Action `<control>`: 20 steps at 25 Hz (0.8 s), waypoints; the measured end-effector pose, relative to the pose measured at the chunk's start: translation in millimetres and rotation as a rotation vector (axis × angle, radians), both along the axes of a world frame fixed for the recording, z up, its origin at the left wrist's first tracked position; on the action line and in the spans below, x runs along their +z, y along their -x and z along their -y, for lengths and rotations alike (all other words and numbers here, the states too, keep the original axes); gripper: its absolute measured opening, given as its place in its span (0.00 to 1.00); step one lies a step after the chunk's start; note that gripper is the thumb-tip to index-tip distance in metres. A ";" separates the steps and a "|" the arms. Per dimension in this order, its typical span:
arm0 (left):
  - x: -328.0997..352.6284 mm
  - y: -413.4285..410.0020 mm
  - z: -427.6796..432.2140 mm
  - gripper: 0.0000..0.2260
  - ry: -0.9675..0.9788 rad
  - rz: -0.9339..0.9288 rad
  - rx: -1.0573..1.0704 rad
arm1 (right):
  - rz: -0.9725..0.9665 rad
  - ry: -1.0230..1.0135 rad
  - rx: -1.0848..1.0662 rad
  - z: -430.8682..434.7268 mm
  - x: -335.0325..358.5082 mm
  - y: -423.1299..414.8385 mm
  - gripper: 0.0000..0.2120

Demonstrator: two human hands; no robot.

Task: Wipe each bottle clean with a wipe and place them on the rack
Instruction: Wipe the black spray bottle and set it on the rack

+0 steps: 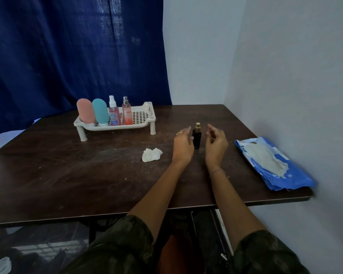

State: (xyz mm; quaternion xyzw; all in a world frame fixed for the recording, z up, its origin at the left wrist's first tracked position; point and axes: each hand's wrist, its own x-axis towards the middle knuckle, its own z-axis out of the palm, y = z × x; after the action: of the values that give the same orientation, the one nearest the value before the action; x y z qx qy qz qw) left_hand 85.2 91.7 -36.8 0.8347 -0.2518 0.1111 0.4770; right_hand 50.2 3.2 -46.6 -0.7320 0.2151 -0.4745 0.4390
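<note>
Table (67, 175): rack (145, 115) holds four bottles (114, 113); one bottle (196, 138) between hands (183, 144) (216, 144), contact unclear

Perforated plastic rack (145, 113), scuffed matt, seemingly wooden table (67, 165)

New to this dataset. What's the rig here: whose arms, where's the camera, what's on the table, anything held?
No machine: one camera on a person's head looks down at their bare arms. The left hand and right hand flank a small black bottle standing on the table; both are relaxed and hold nothing. A crumpled wipe lies to the left, a blue wipe pack to the right. On the rack at the back stand a pink bottle, a teal bottle and two spray bottles.
</note>
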 end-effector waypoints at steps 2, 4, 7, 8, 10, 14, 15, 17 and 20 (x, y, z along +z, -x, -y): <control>-3.6 -6.6 5.4 0.19 -0.012 -0.038 0.000 | -0.052 -0.001 0.017 3.4 -3.1 -3.5 0.13; -6.5 -11.3 7.0 0.19 0.000 -0.076 -0.001 | -0.097 -0.003 0.028 4.6 -5.6 -6.2 0.13; -9.0 -17.2 7.6 0.18 0.090 -0.149 -0.064 | -0.113 0.002 0.035 5.8 -7.0 -8.9 0.12; -9.1 -18.1 7.7 0.17 0.111 -0.159 -0.079 | -0.113 -0.007 0.046 6.2 -6.4 -9.2 0.12; -8.8 -19.2 7.0 0.17 0.137 -0.162 -0.086 | -0.121 -0.017 0.066 5.9 -5.8 -9.1 0.12; -3.8 -22.0 -5.9 0.16 0.156 -0.137 -0.099 | -0.092 -0.024 0.106 -1.9 -2.4 -10.3 0.13; -0.4 -25.0 -11.8 0.16 0.155 -0.135 -0.101 | -0.083 -0.022 0.125 -6.2 0.1 -11.9 0.13; 8.9 -33.1 -26.2 0.16 0.151 -0.128 -0.100 | -0.064 -0.020 0.166 -18.1 7.2 -16.9 0.14; 21.3 -43.7 -56.7 0.19 0.170 -0.120 -0.106 | -0.001 -0.044 0.231 -42.9 15.2 -30.8 0.13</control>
State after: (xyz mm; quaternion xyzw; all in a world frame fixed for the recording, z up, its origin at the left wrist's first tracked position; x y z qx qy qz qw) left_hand 128.9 148.4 -15.5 0.7820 -0.2560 0.0565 0.5655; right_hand 81.0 46.1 -31.4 -0.7422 0.1401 -0.4157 0.5067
